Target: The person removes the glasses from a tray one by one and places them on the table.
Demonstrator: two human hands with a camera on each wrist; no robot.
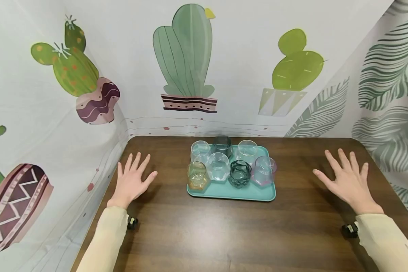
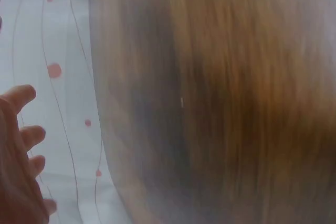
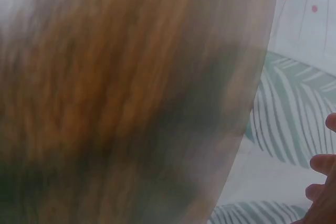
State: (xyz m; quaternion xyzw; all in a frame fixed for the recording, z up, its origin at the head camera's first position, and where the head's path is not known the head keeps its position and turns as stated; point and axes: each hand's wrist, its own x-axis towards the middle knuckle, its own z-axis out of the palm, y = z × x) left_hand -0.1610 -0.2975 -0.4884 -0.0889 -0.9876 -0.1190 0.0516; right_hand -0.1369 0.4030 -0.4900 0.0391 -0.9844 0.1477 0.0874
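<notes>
My left hand is spread over the left side of the table, fingers straight and holding nothing. On the right side my right hand is spread the same way, also without anything in it. Between them, well apart from both, a teal tray bears several glass cups. In its front row are an amber cup, a clear cup, a dark green cup and a pinkish cup. Behind them stand a clear cup, a dark grey cup and a gold-rimmed clear cup.
The brown wooden table has rounded back corners. A white cloth printed with cacti and leaves hangs behind it and along the sides. Both wrists wear a dark strap-on device. The table surface is blurred in the wrist views.
</notes>
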